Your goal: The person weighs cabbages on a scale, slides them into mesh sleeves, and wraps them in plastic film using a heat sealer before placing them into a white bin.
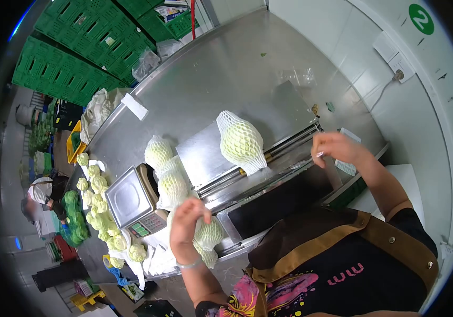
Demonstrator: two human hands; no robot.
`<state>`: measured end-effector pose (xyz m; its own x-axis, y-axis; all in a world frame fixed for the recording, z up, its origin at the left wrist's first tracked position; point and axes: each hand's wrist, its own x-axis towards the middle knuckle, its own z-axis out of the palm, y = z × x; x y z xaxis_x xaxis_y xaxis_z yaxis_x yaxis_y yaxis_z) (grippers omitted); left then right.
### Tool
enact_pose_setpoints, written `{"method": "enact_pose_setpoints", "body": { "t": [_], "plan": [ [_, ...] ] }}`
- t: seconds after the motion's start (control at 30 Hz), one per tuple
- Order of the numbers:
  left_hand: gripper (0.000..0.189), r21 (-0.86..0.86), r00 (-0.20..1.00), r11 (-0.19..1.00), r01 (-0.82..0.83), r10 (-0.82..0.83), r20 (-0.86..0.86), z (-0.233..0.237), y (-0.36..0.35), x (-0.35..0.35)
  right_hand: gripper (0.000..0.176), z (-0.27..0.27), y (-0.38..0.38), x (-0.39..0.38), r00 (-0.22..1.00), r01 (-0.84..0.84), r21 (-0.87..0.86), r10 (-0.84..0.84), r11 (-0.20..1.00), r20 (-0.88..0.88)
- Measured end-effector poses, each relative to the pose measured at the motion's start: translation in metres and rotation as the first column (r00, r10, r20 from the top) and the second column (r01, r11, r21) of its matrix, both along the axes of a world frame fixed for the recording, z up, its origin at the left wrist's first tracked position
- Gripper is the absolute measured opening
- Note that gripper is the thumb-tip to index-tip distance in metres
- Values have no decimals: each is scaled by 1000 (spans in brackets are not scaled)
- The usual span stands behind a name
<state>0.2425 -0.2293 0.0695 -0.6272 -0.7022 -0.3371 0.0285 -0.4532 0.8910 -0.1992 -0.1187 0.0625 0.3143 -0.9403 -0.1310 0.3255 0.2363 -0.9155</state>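
Brown straps (311, 249) cross a black printed shirt (364, 293).

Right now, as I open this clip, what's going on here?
A person works at a metal table. One netted cabbage lies on a metal plate, apart from both hands. The right hand is off to its right, and the left hand is near more netted cabbages beside a scale; whether it touches them is unclear. Bare cabbages lie beyond the scale.

One wide, tilted head-worn view looks forward and down, near the hands (338, 148) and steel table (210, 71).
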Motion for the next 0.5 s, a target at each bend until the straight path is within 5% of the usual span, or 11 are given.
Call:
{"method": "enact_pose_setpoints", "body": {
  "t": [0.07, 0.1, 0.17, 0.2, 0.23, 0.27, 0.3, 0.33, 0.4, 0.43, 0.5],
  "plan": [
    [11, 26, 821, 984, -176, 161, -547, 0, -30, -27, 19, 13, -32, 18, 946, 212, -98, -179, 972, 272],
    [8, 160, 682, 858, -487, 489, -544, 10, -33, -63, 18, 15, -57, 29, 885, 376, -153, -304, 914, 353],
    [14, -101, 731, 785, -611, 511, -452, -29, -72, -107, 15, -17, -114, 52, 832, 524, -345, -555, 779, 9],
    [19, -406, 825, 734, -545, 557, -101, -61, -90, -122, 16, -53, -138, 60, 803, 463, -438, -574, 771, -160],
    [13, -502, 862, 761, -411, 504, 59, -99, -101, -125, 18, -90, -158, 65, 742, 386, -516, -590, 764, -319],
    [16, -640, 876, 738, -213, 434, 209, -132, -105, -130, 23, -112, -166, 69, 728, 299, -220, -371, 929, -577],
    [17, -510, 868, 819, -263, 432, 245, -132, -97, -139, 25, -112, -166, 73, 713, 274, -155, -308, 949, -630],
    [17, -120, 918, 940, -319, 338, 205, -119, -95, -136, 30, -111, -163, 76, 696, 249, -85, -239, 965, -677],
    [43, 10, 969, 969, -245, 245, -21, -103, -86, -131, 51, -109, -151, 76, 814, 243, -129, -275, 961, -512],
    [65, -92, 990, 986, -141, 141, -5, -108, -80, -125, 63, -105, -143, 77, 862, 244, -150, -285, 958, -420],
    [113, -324, 996, 946, 13, -42, -83, -116, -70, -119, 87, -75, -129, 76, 719, -42, -298, -179, 954, -672]
  ]
}}
